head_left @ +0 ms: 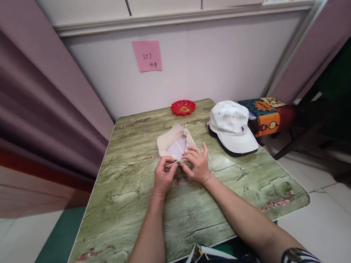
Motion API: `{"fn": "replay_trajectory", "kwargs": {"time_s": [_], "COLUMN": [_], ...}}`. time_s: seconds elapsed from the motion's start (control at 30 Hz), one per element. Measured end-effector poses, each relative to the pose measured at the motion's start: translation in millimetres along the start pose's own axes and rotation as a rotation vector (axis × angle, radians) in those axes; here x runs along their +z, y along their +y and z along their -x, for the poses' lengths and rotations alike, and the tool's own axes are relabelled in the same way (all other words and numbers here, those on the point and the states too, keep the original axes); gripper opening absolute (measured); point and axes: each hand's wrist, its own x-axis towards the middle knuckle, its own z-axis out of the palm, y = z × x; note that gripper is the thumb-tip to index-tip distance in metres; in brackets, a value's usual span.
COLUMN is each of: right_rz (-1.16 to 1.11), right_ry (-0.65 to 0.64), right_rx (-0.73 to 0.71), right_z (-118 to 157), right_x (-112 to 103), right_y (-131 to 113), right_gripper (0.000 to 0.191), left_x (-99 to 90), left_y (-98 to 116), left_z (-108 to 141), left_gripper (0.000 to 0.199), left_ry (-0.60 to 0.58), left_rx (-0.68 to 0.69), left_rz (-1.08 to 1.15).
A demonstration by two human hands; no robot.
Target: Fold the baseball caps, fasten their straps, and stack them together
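A beige baseball cap (170,139) lies upside down near the middle of the table, its pale lilac lining showing and its brim pointing to the far left. At the cap's near edge, my left hand (164,176) pinches the end of a strap between thumb and fingers. Beside it, my right hand (198,164) holds the strap's other part, thumb below and fingers above, its little finger raised. Both thumbs are close together over the strap. Fingers partly hide how its two ends meet.
To the right, a white baseball cap (230,122) sits on top of a dark one (222,144). A red scalloped dish (183,107) stands at the back by the wall, below a pink note (147,56). The green wood-patterned table (123,209) has a patterned box (268,117) past its right edge.
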Motion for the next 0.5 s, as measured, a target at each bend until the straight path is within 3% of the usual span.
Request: {"fn": "replay_trajectory", "kwargs": {"time_s": [0.1,0.27,0.5], "right_rz": [-0.002,-0.029,-0.025], "right_ry": [0.002,0.014,0.004], "right_rx": [0.003,0.000,0.027], "right_z": [1,1,1], "right_x": [1,2,1], "right_y": [0,0,0], "right_gripper": [0.011,0.009,0.008], "left_x": [0.2,-1.2,-1.8], "left_y": [3,5,-6], "left_z": [0,0,-1], "left_gripper": [0.044,0.031,0.034], "left_ry": [-0.023,-0.068,-0.073], "left_rx": [-0.099,-0.080,-0.148], "left_rz": [0.083,0.015,0.086]}}
